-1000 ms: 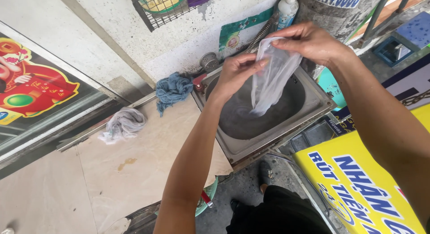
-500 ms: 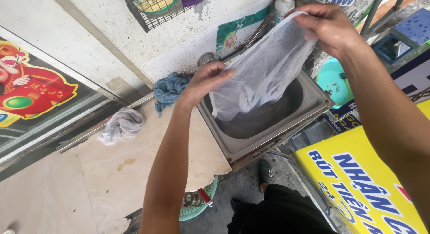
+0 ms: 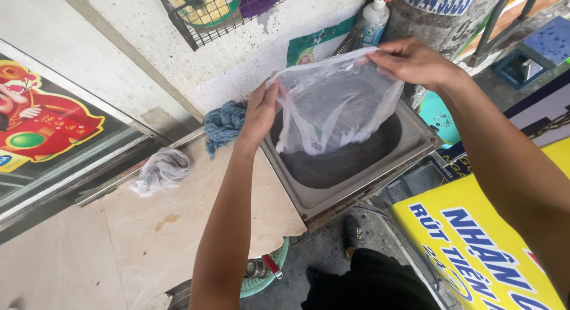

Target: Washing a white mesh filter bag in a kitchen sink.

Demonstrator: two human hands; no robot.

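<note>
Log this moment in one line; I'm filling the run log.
left hand | right hand | both hold clear thin plastic bag open | over square grey metal sink

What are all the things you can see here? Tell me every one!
plastic bag: one, clear, held spread open over the sink
sink: one, grey metal, square, set in the counter
counter: one, beige
blue rag: one, by the wall, left of the sink
grey rag: one, crumpled, on the counter
bottle: one, white, behind the sink
wire basket: one, dark, on the wall
left hand: grips the bag's left edge
right hand: grips the bag's top right edge
</note>
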